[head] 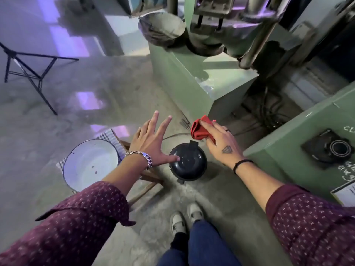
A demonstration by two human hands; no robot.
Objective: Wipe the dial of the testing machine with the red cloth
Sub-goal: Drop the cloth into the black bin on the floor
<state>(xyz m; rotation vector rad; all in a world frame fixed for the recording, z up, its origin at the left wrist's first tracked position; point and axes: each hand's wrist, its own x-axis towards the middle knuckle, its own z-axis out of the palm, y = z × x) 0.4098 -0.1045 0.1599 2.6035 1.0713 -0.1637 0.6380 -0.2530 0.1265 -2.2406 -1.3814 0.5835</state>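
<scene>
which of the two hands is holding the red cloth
The right hand, with the triangle tattoo, grips the red cloth; the left hand is spread open and empty.

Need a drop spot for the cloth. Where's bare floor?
Bare concrete between the folding stand and the green machine base, and left of the white enamel basin. Crowded: cables between the green housings, and around the black round container by the wooden stool.

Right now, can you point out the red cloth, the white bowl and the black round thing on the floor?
red cloth (199,130), head view, on the bunched fold ahead of the right hand's fingers.
white bowl (90,166), head view, on its bare inner bottom.
black round container (189,163), head view, on its domed top.
</scene>
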